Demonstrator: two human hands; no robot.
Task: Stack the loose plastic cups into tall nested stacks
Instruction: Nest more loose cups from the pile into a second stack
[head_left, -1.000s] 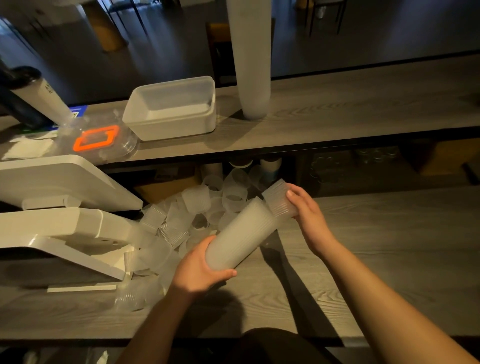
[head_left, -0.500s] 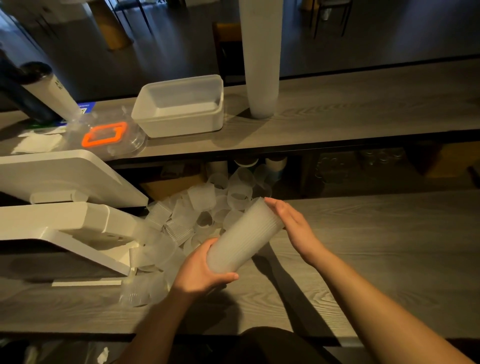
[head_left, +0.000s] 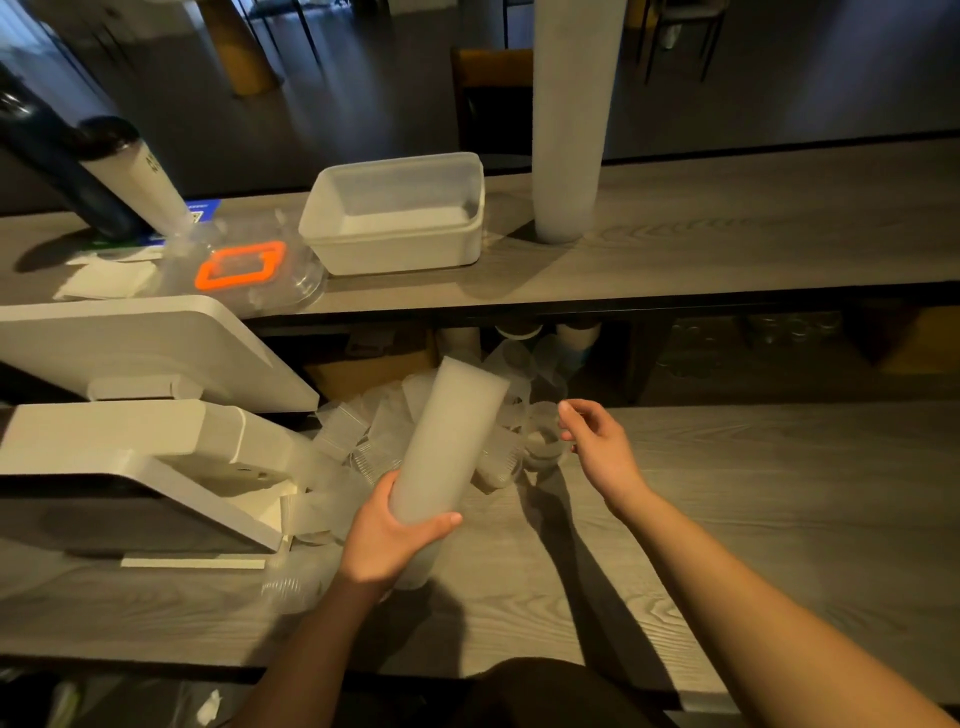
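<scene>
Grey wooden counter (head_left: 753, 519), left hand (head_left: 387, 535) grip wrapped round tilted nested stack (head_left: 449, 441), right hand (head_left: 597, 447) loosely spread above loose cups (head_left: 540, 441)

Two bare forearms enter from the near edge, no sleeves visible on either. Left hand (head_left: 387, 540) and right hand (head_left: 597, 447) both bare: no gloves, rings, watch or bands seen. Wrists uncovered too. Dark, near-black clothing shows at the bottom centre between the arms, rounded shape; fabric detail too dim to tell. No markings visible.
</scene>
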